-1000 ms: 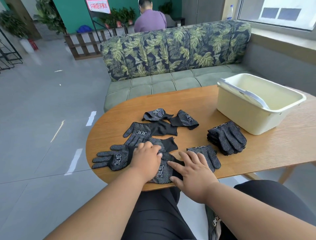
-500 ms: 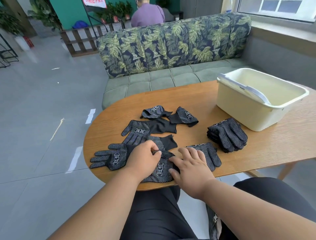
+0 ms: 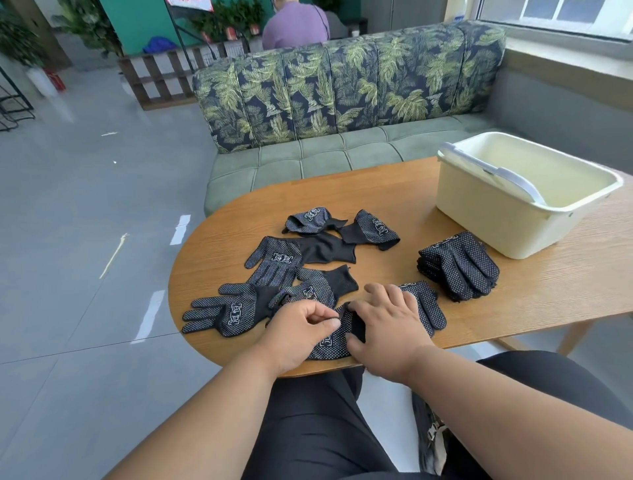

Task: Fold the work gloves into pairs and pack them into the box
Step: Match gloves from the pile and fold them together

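- The black dotted work gloves point(image 3: 274, 260) each carry a white boxed logo on the back — two characters, too small to read.
- A sign point(image 3: 190, 4) at the top edge, on a stand behind the sofa, shows red lettering — cut off and blurred, not legible.

Rounded light-wood table point(image 3: 394, 202), grain visible. On it: cream rectangular plastic tub point(image 3: 486, 219) at far right; neat stack of black dotted work gloves point(image 3: 459, 265) just beside it; loose black dotted gloves point(image 3: 294, 260) scattered, overlapping, toward the near left edge.
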A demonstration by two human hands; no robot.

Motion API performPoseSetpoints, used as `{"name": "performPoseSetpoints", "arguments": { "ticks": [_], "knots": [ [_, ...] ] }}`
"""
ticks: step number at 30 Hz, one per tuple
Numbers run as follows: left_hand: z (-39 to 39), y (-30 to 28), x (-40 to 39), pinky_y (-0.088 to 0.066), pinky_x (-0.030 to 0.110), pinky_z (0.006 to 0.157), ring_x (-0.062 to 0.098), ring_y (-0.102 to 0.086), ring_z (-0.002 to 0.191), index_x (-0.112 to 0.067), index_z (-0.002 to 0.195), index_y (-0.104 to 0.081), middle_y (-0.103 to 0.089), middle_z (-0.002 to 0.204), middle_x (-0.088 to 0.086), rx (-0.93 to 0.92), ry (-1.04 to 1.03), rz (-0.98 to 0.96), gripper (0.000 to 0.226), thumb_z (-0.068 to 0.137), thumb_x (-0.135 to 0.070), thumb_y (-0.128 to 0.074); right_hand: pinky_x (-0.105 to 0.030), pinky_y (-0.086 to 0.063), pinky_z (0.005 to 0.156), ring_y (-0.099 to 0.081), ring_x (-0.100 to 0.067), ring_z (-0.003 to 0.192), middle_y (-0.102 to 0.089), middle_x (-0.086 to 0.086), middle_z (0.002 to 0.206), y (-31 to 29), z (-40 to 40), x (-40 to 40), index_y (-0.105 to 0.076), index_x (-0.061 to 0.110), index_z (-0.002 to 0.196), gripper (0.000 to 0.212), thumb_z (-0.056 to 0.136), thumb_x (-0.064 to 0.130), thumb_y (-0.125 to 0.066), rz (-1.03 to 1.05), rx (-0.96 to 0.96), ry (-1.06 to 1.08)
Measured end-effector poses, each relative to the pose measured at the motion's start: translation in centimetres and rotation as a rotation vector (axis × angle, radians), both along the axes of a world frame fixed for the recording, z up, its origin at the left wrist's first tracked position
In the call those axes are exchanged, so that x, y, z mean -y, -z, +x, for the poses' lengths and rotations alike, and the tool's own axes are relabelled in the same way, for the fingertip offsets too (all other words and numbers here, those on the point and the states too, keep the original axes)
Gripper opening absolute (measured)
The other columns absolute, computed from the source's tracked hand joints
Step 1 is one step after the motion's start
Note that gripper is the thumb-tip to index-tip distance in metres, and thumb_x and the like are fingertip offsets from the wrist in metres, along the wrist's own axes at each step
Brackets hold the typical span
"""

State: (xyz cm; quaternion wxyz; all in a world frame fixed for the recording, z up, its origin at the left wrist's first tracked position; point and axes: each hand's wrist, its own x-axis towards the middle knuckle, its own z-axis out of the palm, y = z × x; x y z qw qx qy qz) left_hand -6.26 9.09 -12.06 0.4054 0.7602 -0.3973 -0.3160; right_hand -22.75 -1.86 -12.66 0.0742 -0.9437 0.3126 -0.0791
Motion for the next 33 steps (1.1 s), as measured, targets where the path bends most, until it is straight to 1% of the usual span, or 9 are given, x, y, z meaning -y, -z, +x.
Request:
{"name": "performPoseSetpoints", "arguments": {
  "ticks": [4, 8, 11, 14, 17, 20, 25, 30, 33],
  "knots": [
    [-0.2, 1.4, -0.1, -0.053, 0.028, 0.092, -0.001, -0.065, 0.093, -0.043, 0.085, -0.077, -0.074, 0.091, -0.012, 0.195, 0.04, 0.026, 0.011, 0.077, -0.05, -0.078, -0.044, -0.017, 0.111, -0.03, -0.026, 0.134, -0.04, 0.001, 0.146, -0.1, 0.1, 0.2, -0.06, 0.036, 0.123, 0.054, 0.08, 0.063, -0.045, 0.002, -0.014, 0.0],
    [-0.1, 2.3, 0.0, -0.045, 0.037, 0.108, 0.006, -0.055, 0.113, -0.061, 0.087, -0.071, -0.06, 0.112, -0.013, 0.284, 0.015, 0.105, 0.022, 0.077, -0.074, -0.056, -0.044, -0.016, 0.112, -0.029, -0.026, 0.135, -0.039, 0.001, 0.147, -0.2, 0.0, 0.3, -0.059, 0.036, 0.124, 0.054, 0.08, 0.063, -0.044, 0.008, -0.019, -0.004],
    [-0.9, 2.1, -0.2, -0.041, 0.031, 0.108, 0.0, -0.048, 0.112, -0.062, 0.093, -0.07, -0.059, 0.109, -0.017, 0.318, -0.025, 0.085, 0.012, 0.084, -0.059, -0.062, -0.044, -0.015, 0.112, -0.028, -0.026, 0.135, -0.038, 0.002, 0.148, -0.3, 0.0, 0.2, -0.058, 0.036, 0.125, 0.053, 0.081, 0.062, -0.044, 0.018, -0.018, -0.007],
    [-1.6, 1.9, -0.2, -0.037, 0.032, 0.103, 0.0, -0.043, 0.109, -0.054, 0.103, -0.068, -0.061, 0.095, -0.022, 0.464, -0.028, 0.056, 0.019, 0.088, -0.044, -0.072, -0.045, -0.014, 0.112, -0.027, -0.026, 0.136, -0.037, 0.001, 0.15, -0.6, 0.0, 0.0, -0.059, 0.036, 0.128, 0.052, 0.084, 0.059, -0.043, 0.014, -0.021, -0.015],
    [-1.7, 1.8, -0.3, -0.037, 0.034, 0.104, 0.007, -0.043, 0.114, -0.051, 0.123, -0.065, -0.053, 0.106, -0.022, 0.558, -0.002, 0.064, 0.035, 0.088, -0.048, -0.07, -0.045, -0.012, 0.113, -0.026, -0.026, 0.139, -0.036, 0.001, 0.153, -0.8, -0.1, -0.2, -0.058, 0.036, 0.133, 0.052, 0.086, 0.053, -0.044, 0.026, -0.031, -0.015],
    [-1.7, 2.2, -0.6, -0.035, 0.035, 0.108, 0.01, -0.04, 0.12, -0.048, 0.131, -0.063, -0.047, 0.115, -0.02, 0.625, 0.022, 0.068, 0.043, 0.089, -0.053, -0.066, -0.045, -0.018, 0.112, -0.033, -0.027, 0.136, -0.043, 0.001, 0.149, -0.8, -0.2, -0.2, -0.063, 0.034, 0.126, 0.047, 0.084, 0.047, -0.047, 0.025, -0.01, -0.006],
    [-1.9, 2.2, -0.6, -0.031, 0.036, 0.114, 0.013, -0.032, 0.131, -0.05, 0.136, -0.058, -0.042, 0.137, -0.017, 0.674, 0.043, 0.093, 0.045, 0.091, -0.057, -0.06, -0.044, -0.042, 0.089, -0.052, -0.029, 0.104, -0.058, 0.003, 0.111, -0.1, -0.4, -0.3, -0.069, 0.034, 0.093, 0.017, 0.082, 0.037, -0.056, -0.081, 0.142, -0.046],
    [-2.0, 2.0, -1.0, -0.027, 0.035, 0.118, 0.014, -0.031, 0.135, -0.046, 0.14, -0.056, -0.045, 0.144, -0.015, 0.696, 0.058, 0.063, 0.046, 0.094, -0.053, -0.059, -0.045, -0.044, 0.086, -0.05, -0.027, 0.099, -0.056, 0.006, 0.1, 0.8, -0.7, -0.8, -0.074, 0.039, 0.093, 0.024, 0.088, 0.045, -0.051, -0.094, 0.139, -0.079],
    [-1.3, 1.5, -2.2, -0.033, 0.033, 0.113, 0.014, -0.04, 0.127, -0.041, 0.126, -0.065, -0.053, 0.131, -0.015, 0.717, -0.031, 0.02, 0.037, 0.09, -0.05, -0.062, -0.045, -0.041, 0.091, -0.048, -0.025, 0.104, -0.056, 0.007, 0.103, 0.6, -0.8, -0.9, -0.074, 0.041, 0.098, 0.031, 0.092, 0.055, -0.047, -0.083, 0.111, -0.079]
  ]
}}
